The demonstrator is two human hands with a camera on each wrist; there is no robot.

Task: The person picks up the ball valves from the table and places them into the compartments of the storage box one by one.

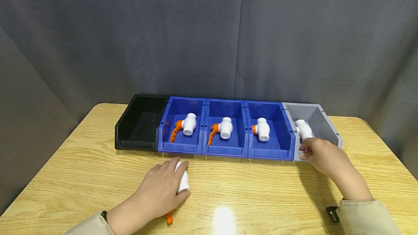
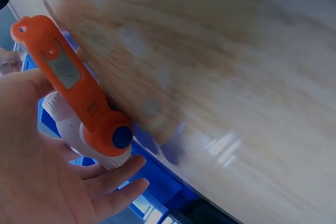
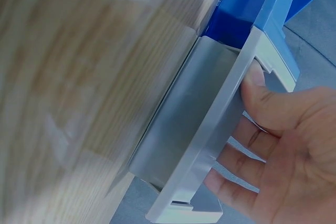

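Observation:
My left hand grips a white ball valve just over the table. Its orange lever with a blue cap shows in the left wrist view, fingers wrapped around the white body. My right hand reaches over the front lip of the grey bin. Another white valve lies in that bin, its near end at my fingers. In the right wrist view the bin's front wall hides my fingertips and that valve, so whether I hold it cannot be told.
Left of the grey bin stand several joined bins: blue bins each holding a white valve with an orange part, then a black bin at the far left. A small black object lies by my right sleeve. Behind hangs a grey curtain.

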